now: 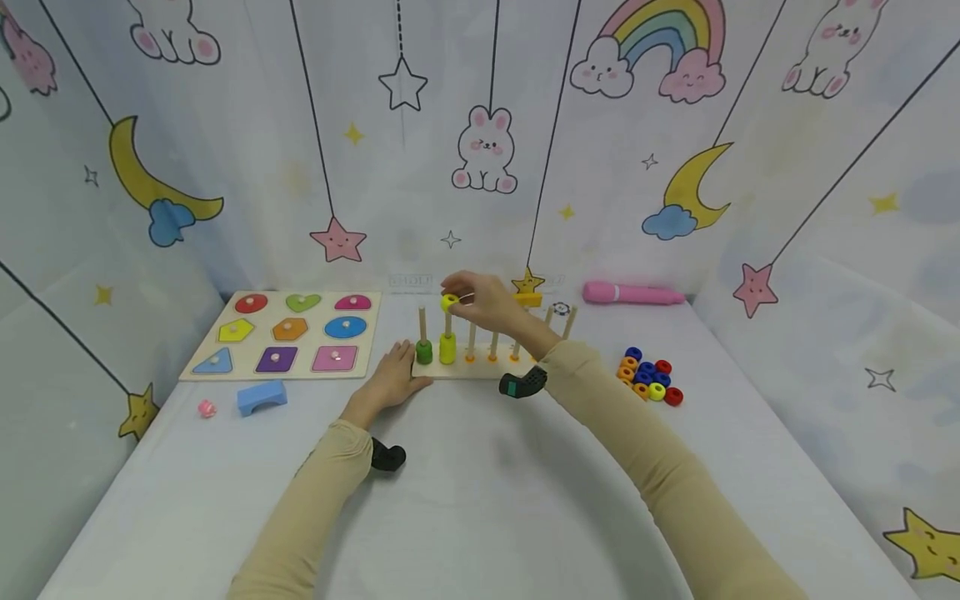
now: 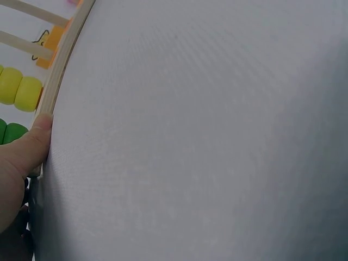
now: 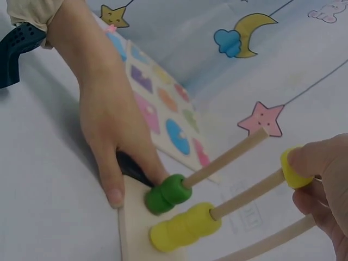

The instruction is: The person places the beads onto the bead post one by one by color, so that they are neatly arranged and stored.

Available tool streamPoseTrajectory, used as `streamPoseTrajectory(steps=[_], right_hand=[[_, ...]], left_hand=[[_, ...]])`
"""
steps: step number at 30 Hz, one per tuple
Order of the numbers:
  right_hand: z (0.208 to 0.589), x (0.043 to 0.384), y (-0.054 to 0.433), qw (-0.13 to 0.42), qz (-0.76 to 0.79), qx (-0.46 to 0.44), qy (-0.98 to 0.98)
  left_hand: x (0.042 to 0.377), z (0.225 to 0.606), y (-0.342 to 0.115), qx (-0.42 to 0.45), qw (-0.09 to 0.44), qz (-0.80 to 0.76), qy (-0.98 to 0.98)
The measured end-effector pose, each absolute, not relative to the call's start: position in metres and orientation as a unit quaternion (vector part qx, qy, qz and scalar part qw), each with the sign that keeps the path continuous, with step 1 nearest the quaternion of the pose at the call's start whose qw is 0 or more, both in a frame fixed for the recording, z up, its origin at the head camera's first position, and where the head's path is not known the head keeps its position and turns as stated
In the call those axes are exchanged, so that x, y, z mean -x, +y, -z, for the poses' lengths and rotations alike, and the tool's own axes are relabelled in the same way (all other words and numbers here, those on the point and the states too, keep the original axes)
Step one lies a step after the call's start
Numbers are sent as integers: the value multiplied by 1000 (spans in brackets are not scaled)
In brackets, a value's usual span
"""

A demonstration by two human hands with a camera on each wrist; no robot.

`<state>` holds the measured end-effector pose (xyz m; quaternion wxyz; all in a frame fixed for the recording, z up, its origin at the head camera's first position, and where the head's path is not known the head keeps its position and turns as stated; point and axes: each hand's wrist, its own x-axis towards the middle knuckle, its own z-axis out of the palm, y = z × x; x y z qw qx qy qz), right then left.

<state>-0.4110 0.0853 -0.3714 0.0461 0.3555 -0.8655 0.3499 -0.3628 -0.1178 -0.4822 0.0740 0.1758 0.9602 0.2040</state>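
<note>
A wooden peg board [image 1: 457, 372] with a row of upright pegs stands toward the back of the table. My left hand [image 1: 390, 375] holds its left end, the thumb pressed along the front edge in the left wrist view. Between the thumb and fingers of my right hand [image 1: 487, 302] is a yellow bead [image 3: 292, 167], pinched at the tip of the second peg. Lower on that peg sit stacked yellow beads [image 3: 185, 227]. Green beads [image 3: 167, 194] are stacked on the first peg, beside the left hand. The right forearm partly covers the pegs farther right.
Loose beads [image 1: 647, 368] in red, blue, orange and yellow lie right of the peg board. Behind them is a pink pen-shaped object [image 1: 633, 293]. At left lie a shape puzzle board [image 1: 262, 317], a blue arch block [image 1: 262, 393] and a small pink piece [image 1: 207, 408]. A yellow-orange block [image 1: 528, 299] shows behind the pegs.
</note>
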Motion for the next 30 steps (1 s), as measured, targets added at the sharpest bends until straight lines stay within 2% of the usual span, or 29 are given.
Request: streamPoseTrajectory(steps=[13, 23, 30], right_hand=[[365, 413, 114, 65, -394, -327, -856], [359, 422, 193, 113, -452, -226, -855], [345, 398, 248, 112, -449, -176, -869]], left_hand=[[365, 484, -116, -175, 76, -195, 962], [364, 484, -117, -178, 67, -202, 961], [363, 484, -116, -181, 71, -201, 960]])
